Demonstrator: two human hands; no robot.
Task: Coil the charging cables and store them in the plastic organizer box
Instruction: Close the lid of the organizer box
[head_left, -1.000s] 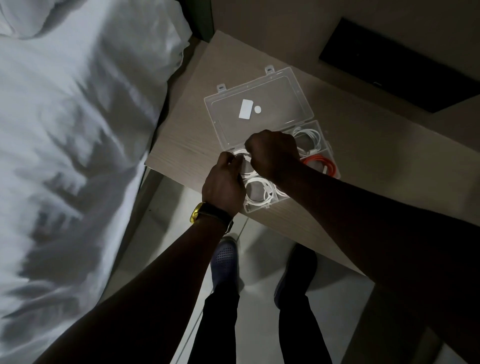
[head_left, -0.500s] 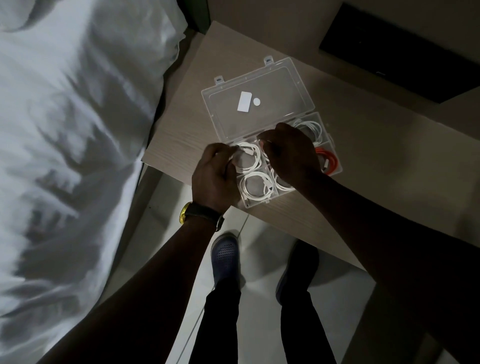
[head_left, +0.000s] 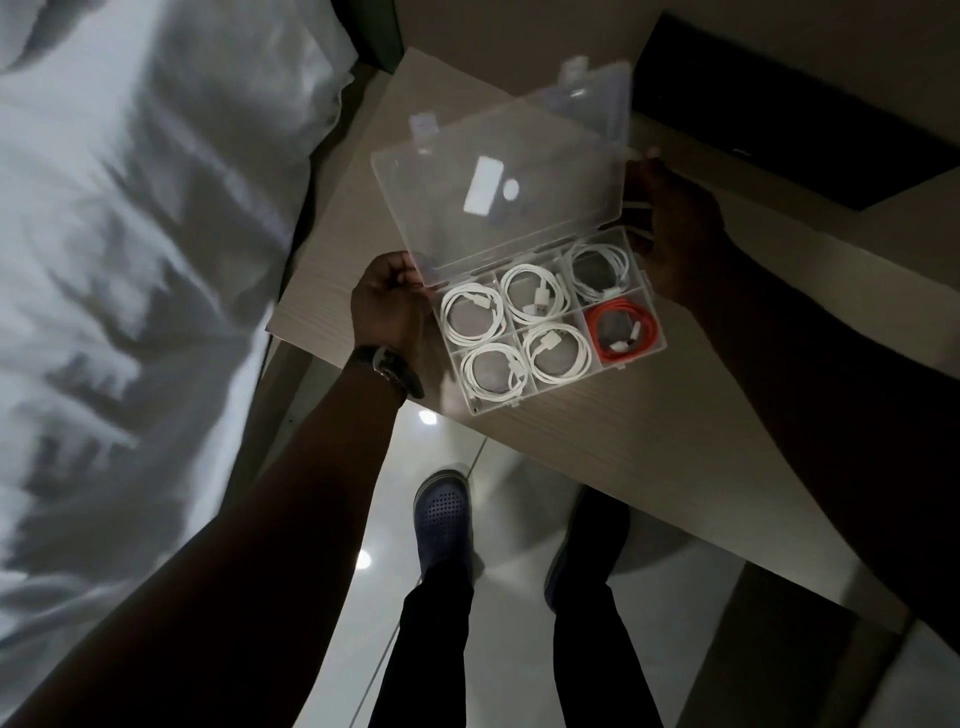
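Observation:
The clear plastic organizer box (head_left: 655, 347) stands near the front edge of a light wooden table (head_left: 675, 457). Several coiled white cables (head_left: 557, 353) lie one to a compartment, and a coiled orange cable (head_left: 623, 332) fills the right front compartment. The transparent lid (head_left: 519, 156), with a white sticker on it, is tilted up off the table and blurred. My left hand (head_left: 387, 304) grips the lid's left corner near the hinge. My right hand (head_left: 670, 228) holds the lid's right edge.
A bed with a white duvet (head_left: 130, 260) fills the left side, close to the table's edge. A dark flat panel (head_left: 805, 104) lies at the table's far right. My legs and a blue perforated shoe (head_left: 441, 514) stand on the glossy floor below.
Both hands left the cable compartments and moved out to the lid's two sides. The lid, flat on the table before, now lifts and swings toward the box.

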